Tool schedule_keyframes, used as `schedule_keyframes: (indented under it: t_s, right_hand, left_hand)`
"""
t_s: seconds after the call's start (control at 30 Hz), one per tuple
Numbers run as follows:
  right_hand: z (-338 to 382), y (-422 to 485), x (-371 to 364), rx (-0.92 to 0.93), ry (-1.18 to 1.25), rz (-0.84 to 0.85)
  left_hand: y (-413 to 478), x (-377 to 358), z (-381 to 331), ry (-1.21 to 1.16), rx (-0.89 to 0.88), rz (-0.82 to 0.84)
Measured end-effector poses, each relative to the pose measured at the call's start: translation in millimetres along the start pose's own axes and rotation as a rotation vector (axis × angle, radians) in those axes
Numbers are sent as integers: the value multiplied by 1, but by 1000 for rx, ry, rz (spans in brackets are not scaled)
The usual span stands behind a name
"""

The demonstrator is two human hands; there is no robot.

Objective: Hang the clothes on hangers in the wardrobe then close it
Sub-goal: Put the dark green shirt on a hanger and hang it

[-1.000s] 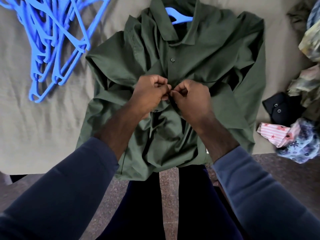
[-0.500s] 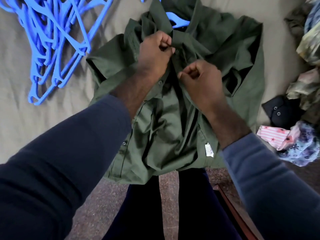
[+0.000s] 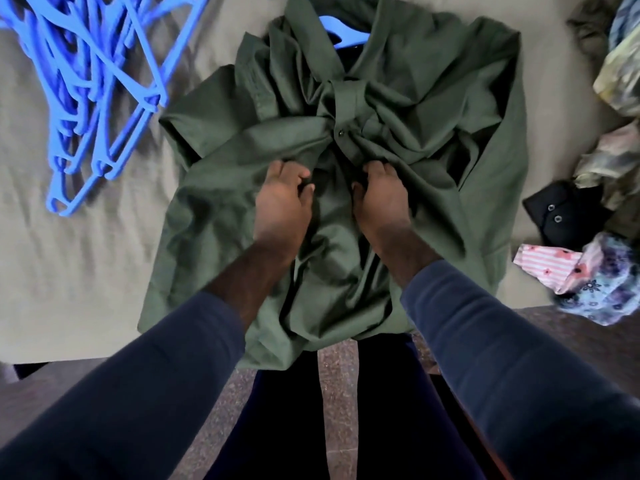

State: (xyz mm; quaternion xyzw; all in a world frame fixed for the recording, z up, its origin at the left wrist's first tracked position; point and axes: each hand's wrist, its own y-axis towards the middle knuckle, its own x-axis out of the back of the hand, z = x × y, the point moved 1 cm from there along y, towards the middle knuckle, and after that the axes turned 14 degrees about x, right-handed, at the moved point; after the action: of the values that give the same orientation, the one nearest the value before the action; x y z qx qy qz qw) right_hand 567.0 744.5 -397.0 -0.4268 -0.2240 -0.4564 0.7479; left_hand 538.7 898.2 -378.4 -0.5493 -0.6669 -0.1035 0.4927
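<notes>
A dark green button-up shirt (image 3: 433, 109) lies rumpled on the bed, its hem hanging over the near edge. A blue hanger (image 3: 341, 31) sits inside its collar, mostly hidden by the cloth. My left hand (image 3: 282, 202) grips the shirt's left front panel at mid-chest, fingers curled into the fabric. Just to its right, my right hand (image 3: 379, 199) grips the right front panel below a fastened button. The two hands are a short gap apart. No wardrobe is in view.
A tangled pile of blue hangers (image 3: 100, 81) lies at the far left on the beige bedsheet (image 3: 69, 265). Several loose clothes (image 3: 595, 271) are heaped along the right edge, including a black garment (image 3: 561, 216). A stone floor shows below the bed edge.
Both hands have come down from the upper buttons near the collar to mid-chest and now clutch the front panels. The shirt is more bunched around its placket.
</notes>
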Motion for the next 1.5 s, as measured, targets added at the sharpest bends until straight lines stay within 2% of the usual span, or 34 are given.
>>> schedule_keyframes:
  t_s: [0.33, 0.5, 0.6, 0.7, 0.87, 1.0, 1.13, 1.3, 1.5]
  right_hand:
    - [-3, 19, -4, -74, -117, -27]
    - [-3, 20, -3, -67, -208, -56]
    - [-3, 21, 0, -83, -183, -75]
    - [-2, 23, 8, -124, -18, -102]
    - [2, 4, 23, -156, 403, -95]
    - [17, -28, 34, -166, 778, -154]
    - [37, -60, 40, -266, 1060, -82]
    - [54, -91, 65, -387, 1201, -36]
    - [77, -113, 93, -303, 1215, -81]
  left_hand:
    - [58, -5, 2, 309, 75, 138]
    - [63, -4, 5, 289, 103, 116]
    - [66, -4, 4, 246, 136, 122]
    - [69, -2, 4, 198, 179, 136]
    - [59, 10, -8, 66, 225, 217]
    - [14, 29, -24, -87, 171, 310]
    - [-35, 40, -31, -293, 234, 441]
    - [-67, 63, -41, -655, 454, 515]
    - [-83, 94, -61, -781, 441, 500]
